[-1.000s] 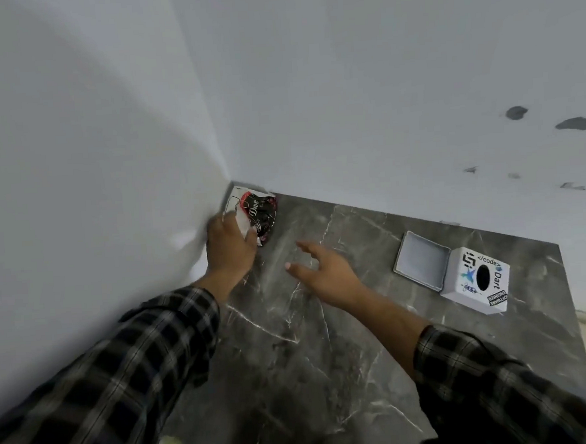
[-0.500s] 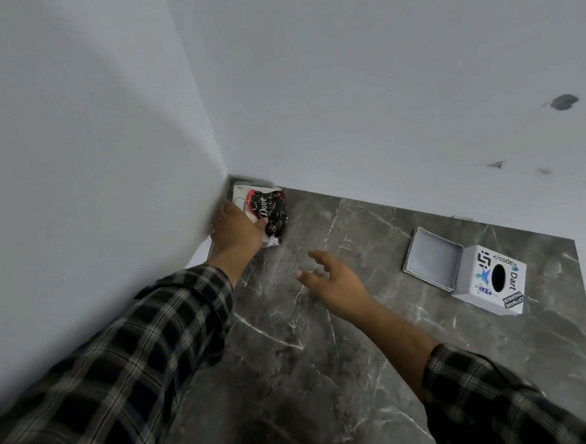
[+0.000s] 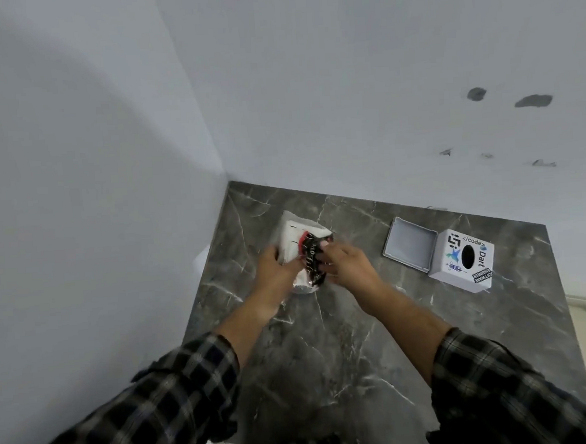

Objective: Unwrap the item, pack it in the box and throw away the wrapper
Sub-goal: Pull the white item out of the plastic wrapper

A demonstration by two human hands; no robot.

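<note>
A wrapped item point(image 3: 298, 245), white with a black and red printed wrapper, is held above the dark marble counter point(image 3: 326, 340) between both hands. My left hand point(image 3: 276, 274) grips its left side. My right hand point(image 3: 347, 264) closes its fingers on the black wrapper at the right side. The white box point(image 3: 460, 261), covered in stickers with a dark round hole on its face, lies on its side at the right. Its grey lid point(image 3: 410, 249) lies flat just left of the box.
White walls meet in a corner behind the counter. The right wall has several dark marks point(image 3: 533, 100). The counter's right edge point(image 3: 563, 291) borders a pale floor strip. Plaid sleeves cover both forearms.
My left hand has lifted the wrapped item out of the wall corner and brought it toward the counter's middle. My right hand, open before, has closed on the wrapper.
</note>
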